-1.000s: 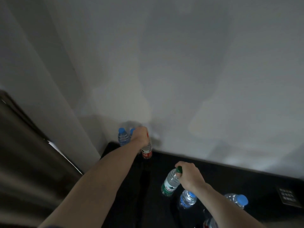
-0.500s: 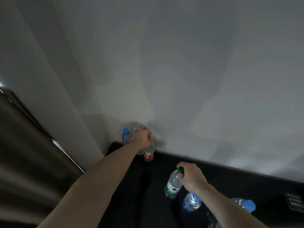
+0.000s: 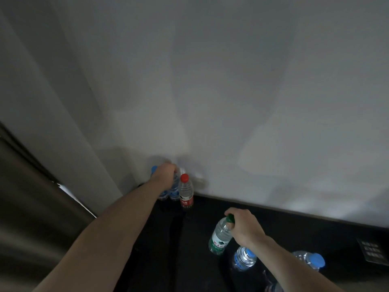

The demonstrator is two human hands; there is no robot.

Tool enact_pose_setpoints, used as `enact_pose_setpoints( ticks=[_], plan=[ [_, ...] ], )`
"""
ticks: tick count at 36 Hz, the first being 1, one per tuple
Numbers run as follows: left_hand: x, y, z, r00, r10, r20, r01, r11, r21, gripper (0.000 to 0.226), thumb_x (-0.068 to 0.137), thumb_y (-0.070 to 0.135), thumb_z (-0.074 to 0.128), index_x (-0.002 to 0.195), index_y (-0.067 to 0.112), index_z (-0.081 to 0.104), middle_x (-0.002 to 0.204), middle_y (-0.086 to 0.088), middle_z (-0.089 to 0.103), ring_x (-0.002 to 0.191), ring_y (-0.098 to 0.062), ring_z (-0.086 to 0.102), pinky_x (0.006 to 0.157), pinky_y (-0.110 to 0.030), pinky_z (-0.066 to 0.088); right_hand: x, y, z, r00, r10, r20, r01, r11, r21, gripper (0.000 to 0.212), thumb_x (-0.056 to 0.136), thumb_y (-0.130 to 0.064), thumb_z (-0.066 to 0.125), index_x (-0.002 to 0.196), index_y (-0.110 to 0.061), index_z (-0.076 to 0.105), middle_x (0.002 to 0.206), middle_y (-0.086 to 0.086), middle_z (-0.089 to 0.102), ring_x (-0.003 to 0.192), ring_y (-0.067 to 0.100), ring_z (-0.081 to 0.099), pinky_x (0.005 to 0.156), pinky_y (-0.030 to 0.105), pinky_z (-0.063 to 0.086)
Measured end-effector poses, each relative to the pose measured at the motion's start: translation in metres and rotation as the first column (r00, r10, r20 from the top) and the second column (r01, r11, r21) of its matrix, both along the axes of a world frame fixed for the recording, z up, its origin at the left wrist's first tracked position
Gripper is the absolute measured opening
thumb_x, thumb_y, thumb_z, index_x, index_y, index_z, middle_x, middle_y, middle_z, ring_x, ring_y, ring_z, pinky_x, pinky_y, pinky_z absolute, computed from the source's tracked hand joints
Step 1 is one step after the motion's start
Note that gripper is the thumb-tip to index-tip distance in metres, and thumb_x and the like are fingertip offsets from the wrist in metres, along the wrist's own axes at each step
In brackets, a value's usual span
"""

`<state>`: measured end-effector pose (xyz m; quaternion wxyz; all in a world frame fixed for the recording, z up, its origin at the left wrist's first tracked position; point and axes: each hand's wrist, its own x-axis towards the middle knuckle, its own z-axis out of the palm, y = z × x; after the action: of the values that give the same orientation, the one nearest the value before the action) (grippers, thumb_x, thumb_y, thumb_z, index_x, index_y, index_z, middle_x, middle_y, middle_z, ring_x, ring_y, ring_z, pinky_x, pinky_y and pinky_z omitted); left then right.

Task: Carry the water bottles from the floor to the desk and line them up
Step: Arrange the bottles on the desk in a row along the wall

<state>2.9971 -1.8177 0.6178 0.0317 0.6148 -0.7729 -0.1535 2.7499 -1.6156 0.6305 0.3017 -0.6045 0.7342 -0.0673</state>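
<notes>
While the left hand point(image 3: 166, 172) curls over blue-capped bottles point(image 3: 168, 191) beside the red-capped bottle point(image 3: 186, 191) at centre, the right hand point(image 3: 245, 227) grips the green-capped bottle point(image 3: 220, 237) lower right.

A pale grey wall point(image 3: 231, 91) fills the dim room, meeting a second wall at a left corner. Below, a black desk point(image 3: 168, 249) butts against it; a dark panel point(image 3: 31, 207) stands far left.

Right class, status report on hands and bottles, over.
Left hand on blue-capped bottle by wall. Right hand grips green-capped bottle, tilted. Red-capped bottle upright, free.
</notes>
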Motion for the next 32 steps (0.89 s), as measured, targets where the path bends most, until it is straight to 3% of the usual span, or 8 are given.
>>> enact_pose_setpoints(
  ticks=[7,12,16,19,21,25,28,32],
  plan=[
    [0.005,0.005,0.001,0.998,-0.036,0.05,0.038,0.999,-0.029,0.027,0.085,-0.005,0.059,0.106,0.009,0.069,0.11,-0.011,0.064,0.094,-0.023,0.06,0.083,-0.035,0.053,0.002,-0.004,0.0,1.0,0.015,-0.012,-0.015,1.0,0.006,0.041,0.096,-0.015,0.064,0.137,-0.024,0.059,0.126,0.001,0.067,0.112,0.017,0.065,0.079,0.019,0.045],
    [0.004,0.005,0.005,0.999,-0.033,0.04,0.034,0.999,-0.027,0.021,0.088,0.002,0.062,0.106,0.009,0.07,0.112,-0.011,0.066,0.089,-0.019,0.057,0.083,-0.033,0.052,0.006,-0.005,0.001,1.0,0.023,-0.008,-0.023,1.0,0.008,0.044,0.096,-0.014,0.064,0.139,-0.024,0.056,0.13,0.002,0.065,0.117,0.018,0.064,0.09,0.024,0.05],
    [-0.001,0.004,0.016,0.989,-0.119,0.092,0.122,0.992,-0.024,0.045,0.084,0.018,0.07,0.129,0.017,0.061,0.128,-0.006,0.06,0.115,-0.024,0.058,0.092,-0.036,0.049,0.008,-0.005,0.0,1.0,0.03,0.001,-0.03,1.0,-0.005,0.045,0.097,-0.015,0.064,0.14,-0.024,0.055,0.132,0.001,0.064,0.119,0.017,0.063,0.093,0.024,0.051],
    [-0.011,0.01,0.027,0.973,-0.227,0.044,0.227,0.974,0.003,0.054,0.082,0.023,0.069,0.134,0.019,0.057,0.132,-0.003,0.059,0.119,-0.024,0.056,0.098,-0.038,0.049,0.01,-0.005,-0.002,1.0,0.028,0.009,-0.028,1.0,-0.007,0.047,0.097,-0.013,0.063,0.141,-0.024,0.055,0.134,0.002,0.063,0.121,0.019,0.062,0.094,0.026,0.051],
    [-0.015,0.012,0.026,0.96,-0.28,0.017,0.28,0.96,0.033,0.046,0.085,0.021,0.063,0.131,0.018,0.06,0.13,-0.003,0.061,0.119,-0.023,0.057,0.1,-0.039,0.048,0.012,-0.006,-0.003,1.0,0.029,0.012,-0.029,1.0,-0.003,0.049,0.096,-0.011,0.064,0.142,-0.025,0.055,0.135,0.002,0.062,0.122,0.02,0.061,0.097,0.028,0.052],
    [-0.019,0.017,0.02,0.96,-0.278,0.009,0.278,0.96,0.012,0.014,0.089,0.012,0.063,0.1,0.02,0.067,0.096,0.002,0.059,0.095,-0.02,0.059,0.079,-0.031,0.045,0.016,-0.01,-0.005,0.999,0.053,0.01,-0.053,0.998,-0.02,0.048,0.093,-0.013,0.066,0.137,-0.031,0.058,0.132,0.001,0.064,0.118,0.019,0.064,0.098,0.029,0.052],
    [-0.023,0.02,0.021,0.966,-0.259,-0.012,0.258,0.965,-0.035,0.014,0.091,0.013,0.064,0.104,0.018,0.067,0.1,-0.001,0.058,0.094,-0.018,0.056,0.078,-0.029,0.041,0.018,-0.018,-0.004,0.997,0.079,0.004,-0.079,0.996,-0.051,0.046,0.093,-0.014,0.065,0.133,-0.034,0.059,0.131,-0.001,0.064,0.118,0.018,0.063,0.1,0.029,0.051],
    [-0.026,0.022,0.02,0.97,-0.24,-0.023,0.239,0.97,-0.045,0.009,0.09,0.01,0.063,0.098,0.01,0.067,0.102,-0.01,0.064,0.094,-0.024,0.061,0.08,-0.034,0.049,0.02,-0.04,0.002,0.997,0.078,0.011,-0.077,0.992,-0.095,0.037,0.095,-0.016,0.063,0.13,-0.027,0.063,0.126,0.003,0.067,0.114,0.02,0.064,0.097,0.03,0.051]
  ],
)
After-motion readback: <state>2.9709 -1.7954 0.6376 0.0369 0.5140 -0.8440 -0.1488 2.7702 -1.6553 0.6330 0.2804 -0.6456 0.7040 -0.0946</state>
